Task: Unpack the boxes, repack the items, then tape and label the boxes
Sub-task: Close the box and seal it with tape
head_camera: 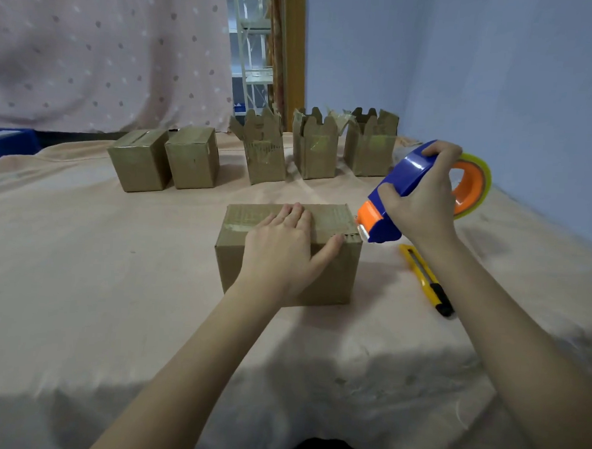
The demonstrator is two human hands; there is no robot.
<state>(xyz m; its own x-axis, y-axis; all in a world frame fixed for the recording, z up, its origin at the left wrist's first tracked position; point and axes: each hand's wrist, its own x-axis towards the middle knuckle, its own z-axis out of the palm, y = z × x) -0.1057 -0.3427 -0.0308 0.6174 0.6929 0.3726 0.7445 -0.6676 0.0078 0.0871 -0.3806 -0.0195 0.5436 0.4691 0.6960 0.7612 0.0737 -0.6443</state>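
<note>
Head view: left hand (283,244) lay flat, fingers straight, on the box (286,254). Right hand (422,200) gripped the tape dispenser (410,182), its roller just beyond the left thumb.

We press our left hand (286,248) flat on top of the closed brown cardboard box (332,281), fingers (297,212) spread across its lid, thumb along the near top edge; our right hand (417,203) grips the blue and orange plastic tape dispenser (401,180), its orange nose touching the box's top right corner just beyond our thumb; a yellow utility knife (425,279) lies on the peach cloth (80,264) below the right wrist; five more small cardboard boxes (193,159) stand beyond our fingertips, three with flaps up.
</note>
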